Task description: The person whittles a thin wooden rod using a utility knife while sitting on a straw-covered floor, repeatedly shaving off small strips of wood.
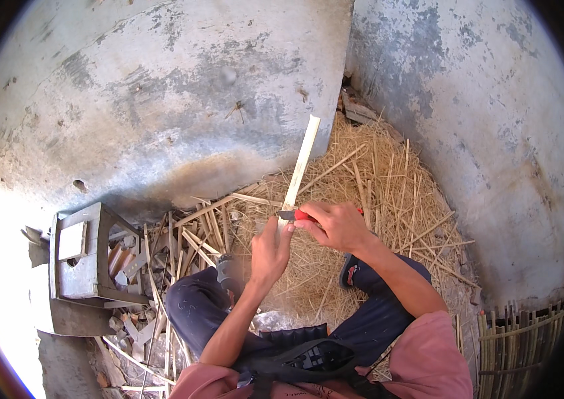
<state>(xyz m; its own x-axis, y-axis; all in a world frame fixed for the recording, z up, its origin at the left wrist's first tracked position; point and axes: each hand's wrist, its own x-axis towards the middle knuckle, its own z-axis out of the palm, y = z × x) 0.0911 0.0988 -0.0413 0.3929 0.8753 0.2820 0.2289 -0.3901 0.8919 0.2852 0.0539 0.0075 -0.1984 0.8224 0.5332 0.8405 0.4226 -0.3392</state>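
Left hand: the left hand sat just below the frame's centre, its fingers curled shut around the lower end of a long, flat, pale bamboo strip.
Right hand: the right hand, just to the 3 o'clock side of the left, had its fingers closed around the red handle of a small knife.
Knife: its dark blade pointed toward 9 o'clock and lay across the strip right above the left hand's thumb, touching the bamboo.
Bamboo strip: it rose from the left hand toward 12 o'clock, leaning slightly to 1 o'clock, with its squared top end in front of the grey wall.
Straw: a loose heap of dry yellow straw and thin shavings spread under and behind both hands, out toward 2 and 3 o'clock.
Split pieces: more pale bamboo slats lay scattered at 9 o'clock from the hands, beside the left knee.
Stool: a small grey wooden stool stood well apart at 9 o'clock, by the wall.
Wall: stained grey plastered walls filled the upper frame, meeting in a corner at 12 o'clock.
Mat: a woven bamboo panel showed at 4 o'clock, near the edge.
Legs: dark blue trousers covered both bent knees below the hands.
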